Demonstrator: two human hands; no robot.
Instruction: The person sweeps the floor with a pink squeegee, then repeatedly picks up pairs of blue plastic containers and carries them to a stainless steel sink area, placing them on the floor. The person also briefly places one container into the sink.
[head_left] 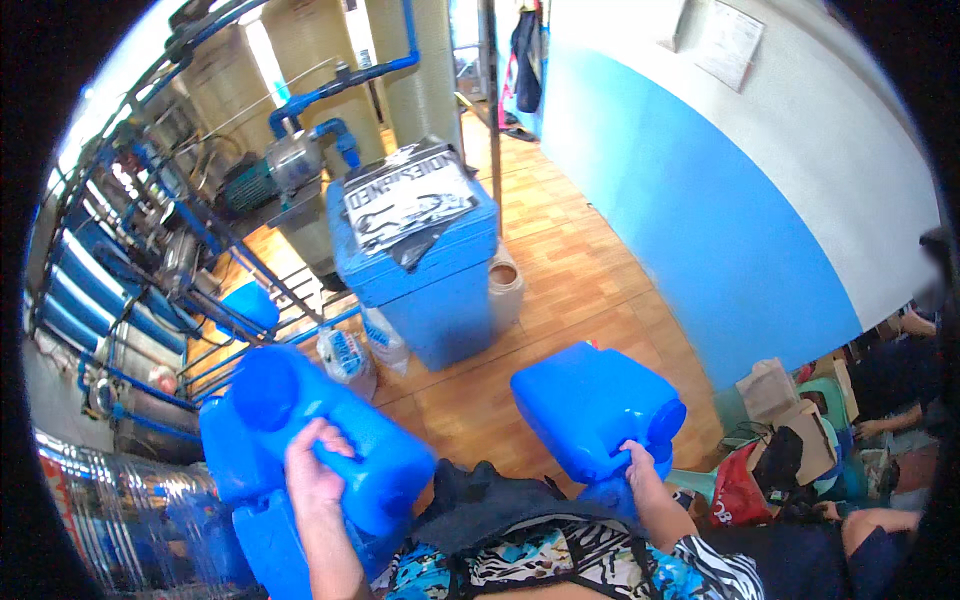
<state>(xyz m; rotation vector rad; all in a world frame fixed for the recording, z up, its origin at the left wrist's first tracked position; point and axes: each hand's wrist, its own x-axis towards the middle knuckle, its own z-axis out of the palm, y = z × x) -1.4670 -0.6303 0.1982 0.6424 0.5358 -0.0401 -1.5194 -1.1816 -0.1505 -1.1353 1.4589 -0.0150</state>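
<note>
My left hand [318, 470] is closed round the handle of a blue plastic jug [385, 450], which is tilted with its round cap toward the upper left. Beneath and beside it are more blue jugs [235, 460], partly hidden. On the other side, my right hand [642, 465] grips the handle of a second blue jug [585, 400], tipped so that its cap points right. Below that hand shows a further blue piece [612, 495], mostly covered, whose kind I cannot make out.
Ahead stands a blue lidded bin [425, 310] with a printed sheet on top. White bags [345, 360] lean near its base. Pumps and blue pipes [340, 80] fill the left. A blue-white wall [680, 200] rises at right, with boxes [800, 440] and another person's arm [890, 422] below.
</note>
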